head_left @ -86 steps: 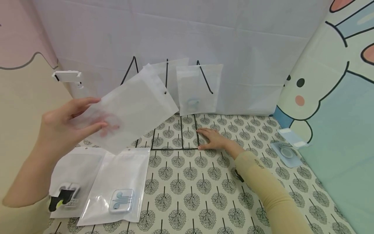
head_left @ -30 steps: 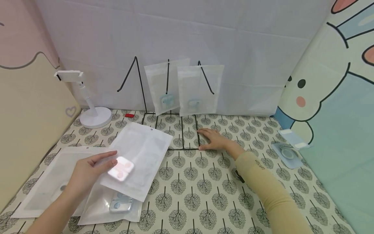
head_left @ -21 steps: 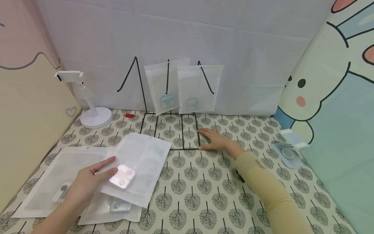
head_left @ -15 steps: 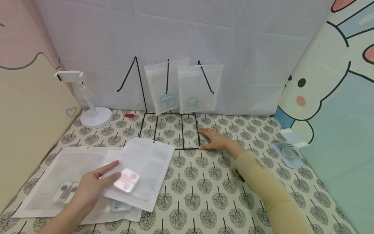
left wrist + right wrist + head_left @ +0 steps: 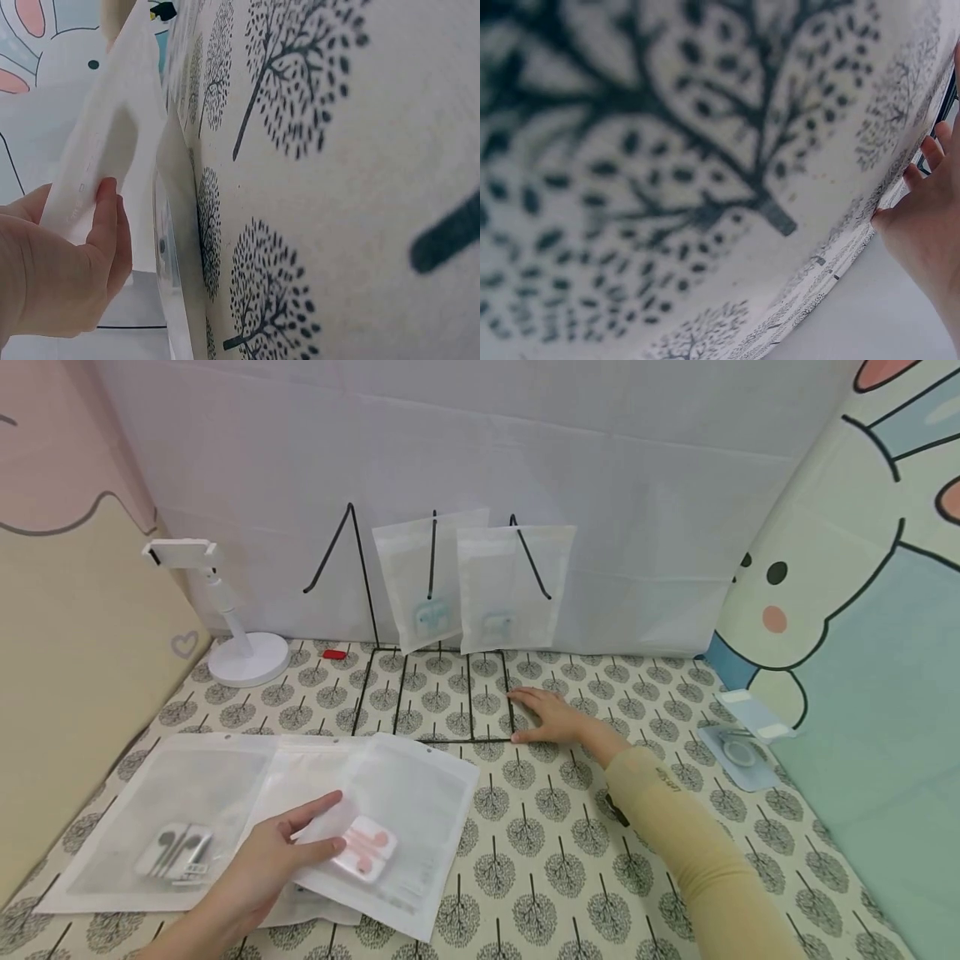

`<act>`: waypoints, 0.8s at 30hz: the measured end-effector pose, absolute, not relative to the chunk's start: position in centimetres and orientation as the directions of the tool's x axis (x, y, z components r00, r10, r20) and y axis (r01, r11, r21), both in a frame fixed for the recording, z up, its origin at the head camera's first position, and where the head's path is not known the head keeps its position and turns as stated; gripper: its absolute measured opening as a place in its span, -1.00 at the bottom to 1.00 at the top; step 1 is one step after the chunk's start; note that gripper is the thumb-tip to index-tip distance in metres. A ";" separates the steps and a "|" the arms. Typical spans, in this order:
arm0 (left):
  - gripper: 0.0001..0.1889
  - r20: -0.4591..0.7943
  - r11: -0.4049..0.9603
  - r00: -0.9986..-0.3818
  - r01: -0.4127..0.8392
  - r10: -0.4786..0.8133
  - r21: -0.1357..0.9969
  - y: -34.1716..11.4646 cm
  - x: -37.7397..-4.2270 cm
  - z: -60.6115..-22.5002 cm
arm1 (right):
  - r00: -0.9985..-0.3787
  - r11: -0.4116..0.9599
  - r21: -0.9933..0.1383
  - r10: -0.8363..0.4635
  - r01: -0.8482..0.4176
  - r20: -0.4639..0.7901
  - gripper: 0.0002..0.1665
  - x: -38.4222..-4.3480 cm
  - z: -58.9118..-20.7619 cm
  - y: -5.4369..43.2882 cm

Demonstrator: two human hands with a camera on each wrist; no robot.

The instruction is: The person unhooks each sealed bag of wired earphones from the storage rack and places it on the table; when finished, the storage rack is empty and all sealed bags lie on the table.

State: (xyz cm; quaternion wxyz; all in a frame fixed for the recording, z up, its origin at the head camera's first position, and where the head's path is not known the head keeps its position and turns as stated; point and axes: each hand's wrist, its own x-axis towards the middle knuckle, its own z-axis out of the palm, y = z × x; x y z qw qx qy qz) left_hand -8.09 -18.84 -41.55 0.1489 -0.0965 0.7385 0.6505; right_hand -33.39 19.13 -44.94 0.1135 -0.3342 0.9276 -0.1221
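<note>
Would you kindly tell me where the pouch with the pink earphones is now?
In the head view, that pouch is below and left of centre, held in the left hand and partly covering another pouch.

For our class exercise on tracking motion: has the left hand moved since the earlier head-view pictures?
Yes. Judged against the white stand in the head view, the left hand has shifted right and lower, the pinched bag with it.

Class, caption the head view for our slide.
Left hand holds pouch of pink earphones; right hand rests at wire rack.
</note>
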 end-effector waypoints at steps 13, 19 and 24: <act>-0.09 -0.304 0.226 -0.925 -0.254 0.226 0.940 -17.6 -7.6 -41.9 | -0.748 0.746 -0.295 -0.650 -0.597 -0.131 0.07 -33.4 -44.8 19.1; -0.02 -0.294 0.231 -0.912 -0.232 0.286 0.945 -16.8 -7.6 -42.0 | -0.748 0.743 -0.294 -0.653 -0.601 -0.123 0.06 -33.5 -45.1 19.1; 0.02 -0.199 0.452 -0.942 -0.058 0.271 0.890 -16.0 -8.2 -42.2 | -0.746 0.739 -0.304 -0.655 -0.601 -0.117 0.06 -33.7 -45.2 19.2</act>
